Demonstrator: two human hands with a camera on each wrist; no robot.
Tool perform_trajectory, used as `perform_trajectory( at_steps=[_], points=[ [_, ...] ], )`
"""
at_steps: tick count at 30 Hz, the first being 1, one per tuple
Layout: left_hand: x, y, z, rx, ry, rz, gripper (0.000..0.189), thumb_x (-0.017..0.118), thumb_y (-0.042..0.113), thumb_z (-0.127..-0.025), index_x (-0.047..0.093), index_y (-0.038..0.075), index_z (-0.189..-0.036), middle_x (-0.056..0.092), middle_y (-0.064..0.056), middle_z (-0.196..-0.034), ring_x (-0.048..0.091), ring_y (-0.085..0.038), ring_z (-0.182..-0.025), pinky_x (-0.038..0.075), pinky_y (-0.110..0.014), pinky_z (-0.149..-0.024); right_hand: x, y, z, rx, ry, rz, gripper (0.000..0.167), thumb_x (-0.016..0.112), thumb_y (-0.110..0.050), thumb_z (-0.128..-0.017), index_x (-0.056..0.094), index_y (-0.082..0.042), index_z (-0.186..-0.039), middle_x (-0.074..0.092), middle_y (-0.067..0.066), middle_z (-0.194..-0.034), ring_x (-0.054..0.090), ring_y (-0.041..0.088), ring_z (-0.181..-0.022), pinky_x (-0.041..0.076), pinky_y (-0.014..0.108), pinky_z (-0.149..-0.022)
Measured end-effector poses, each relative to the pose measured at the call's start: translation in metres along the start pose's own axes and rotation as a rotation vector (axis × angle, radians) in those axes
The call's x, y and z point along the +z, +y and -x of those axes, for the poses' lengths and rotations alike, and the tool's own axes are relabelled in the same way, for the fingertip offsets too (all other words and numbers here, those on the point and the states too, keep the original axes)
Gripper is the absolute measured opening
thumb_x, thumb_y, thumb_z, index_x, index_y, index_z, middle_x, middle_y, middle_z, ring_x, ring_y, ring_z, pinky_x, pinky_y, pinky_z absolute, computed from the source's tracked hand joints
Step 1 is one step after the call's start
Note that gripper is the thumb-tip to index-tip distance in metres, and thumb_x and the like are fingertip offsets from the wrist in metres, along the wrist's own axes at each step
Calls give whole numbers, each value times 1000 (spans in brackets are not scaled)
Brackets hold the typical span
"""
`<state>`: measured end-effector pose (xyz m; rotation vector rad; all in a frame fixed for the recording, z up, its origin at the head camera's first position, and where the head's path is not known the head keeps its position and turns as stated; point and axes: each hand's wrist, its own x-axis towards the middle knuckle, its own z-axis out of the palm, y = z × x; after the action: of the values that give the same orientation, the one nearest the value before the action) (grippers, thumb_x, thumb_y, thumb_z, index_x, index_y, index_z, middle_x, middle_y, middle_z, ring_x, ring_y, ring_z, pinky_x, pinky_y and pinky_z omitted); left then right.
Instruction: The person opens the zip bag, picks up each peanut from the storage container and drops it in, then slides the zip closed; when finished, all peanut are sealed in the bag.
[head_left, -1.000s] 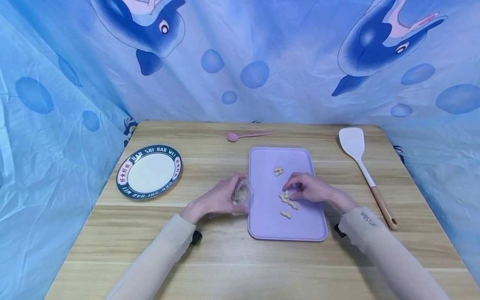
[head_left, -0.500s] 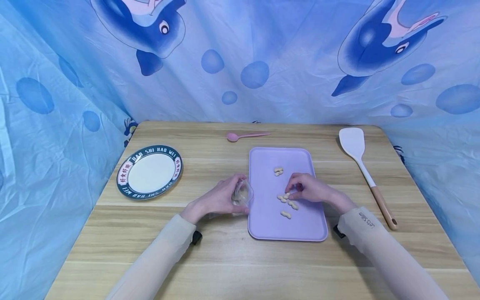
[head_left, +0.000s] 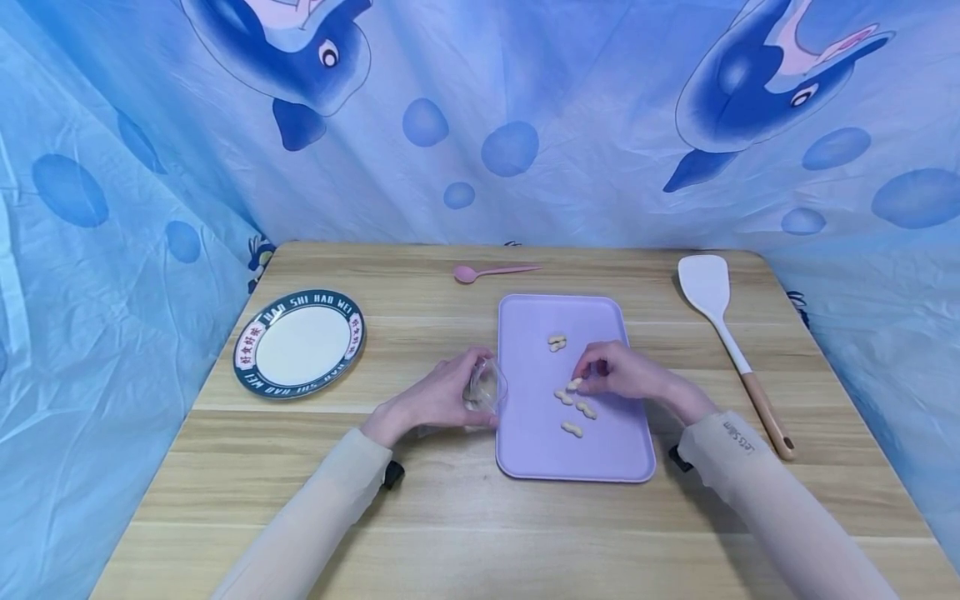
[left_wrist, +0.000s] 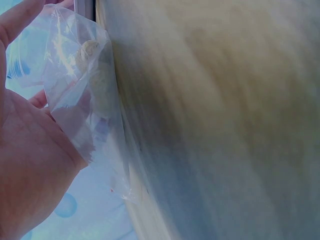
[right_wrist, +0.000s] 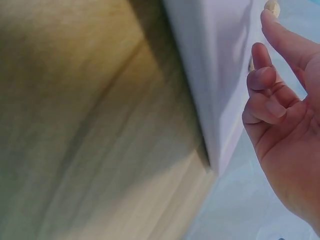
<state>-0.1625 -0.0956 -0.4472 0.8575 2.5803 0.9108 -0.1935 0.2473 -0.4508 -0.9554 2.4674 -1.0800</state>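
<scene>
My left hand [head_left: 446, 392] grips a clear plastic bag [head_left: 485, 386] by its mouth, held spread at the left edge of the purple tray [head_left: 532, 450]. Through the film of the bag [left_wrist: 70, 117] in the left wrist view, pale peanuts [left_wrist: 89, 52] show inside. Over the tray, my right hand [head_left: 618, 372] pinches an unshelled peanut [head_left: 574, 385] between thumb and index finger. Its other fingers [right_wrist: 262, 78] are curled in the right wrist view. Several more peanuts lie on the tray, including one peanut [head_left: 572, 429] nearer the front and a small group of peanuts [head_left: 557, 342] farther back.
A white plate [head_left: 302, 346] with a dark green patterned rim sits at the left of the wooden table [head_left: 420, 533]. Behind the tray lies a pink spoon [head_left: 466, 274]. A white spatula [head_left: 706, 286] with a wooden handle lies at the right. Blue curtains [head_left: 465, 100] surround the table.
My right fingers have closed around one peanut, which has shifted slightly and turned from the group. The right hand has moved a little right. The left hand and bag have stayed still.
</scene>
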Motion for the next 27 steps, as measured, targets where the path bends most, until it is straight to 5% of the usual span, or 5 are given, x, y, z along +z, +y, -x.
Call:
perform_trajectory(
  at_steps=[14, 27],
  points=[
    [1, 0, -2, 9, -4, -6, 99, 87, 46, -72, 35, 11, -148, 57, -6, -130, 53, -20, -120, 32, -45, -110, 2, -39, -23, -55, 46, 77, 8, 78, -7, -86, 73, -11, -91, 63, -7, -78, 56, 14, -69, 48, 26, -63],
    [2, 1, -2, 7, -4, -4, 100, 87, 47, -72, 34, 12, -149, 58, -5, -129, 53, -19, -118, 32, -46, -109, 32, -68, -48, -52, 77, 81, 5, 77, -12, -88, 74, -13, -92, 63, -9, -76, 53, 12, -60, 44, 25, -54]
  ],
)
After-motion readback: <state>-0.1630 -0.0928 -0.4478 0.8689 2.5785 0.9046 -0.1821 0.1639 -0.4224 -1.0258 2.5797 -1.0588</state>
